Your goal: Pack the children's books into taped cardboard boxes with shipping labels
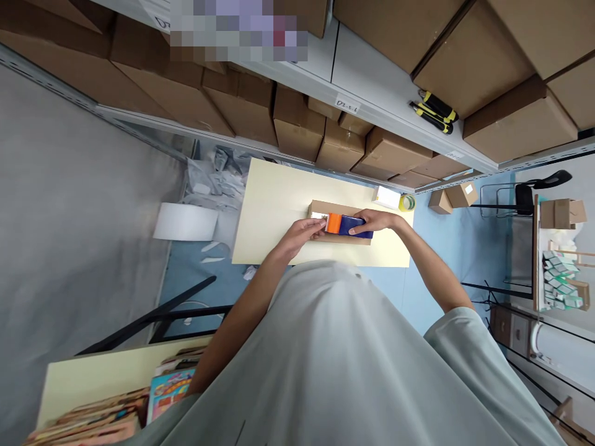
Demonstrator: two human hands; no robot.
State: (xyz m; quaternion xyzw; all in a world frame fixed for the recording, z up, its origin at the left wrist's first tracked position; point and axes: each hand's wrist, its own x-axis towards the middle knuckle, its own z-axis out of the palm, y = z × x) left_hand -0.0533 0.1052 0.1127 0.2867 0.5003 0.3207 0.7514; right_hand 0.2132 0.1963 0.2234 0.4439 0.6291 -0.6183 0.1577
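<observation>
A narrow box with an orange end and a dark blue body (344, 225) is held between my two hands above the pale yellow tabletop (269, 198). My left hand (297, 238) has its fingers closed at the orange end. Around the blue end, my right hand (374, 221) grips with the thumb on top. Under the narrow box lies a long brown cardboard box (341, 240), partly hidden by my hands. Something white with dark print shows at its left part, too small to make out.
On the tabletop's far right are a white box (386, 197) and a tape roll (408, 202). Shelves with cardboard boxes (341, 145) overhang the far side; utility knives (434, 111) lie on one. To the left stand a white roll (186, 222) and plastic bags (211, 181).
</observation>
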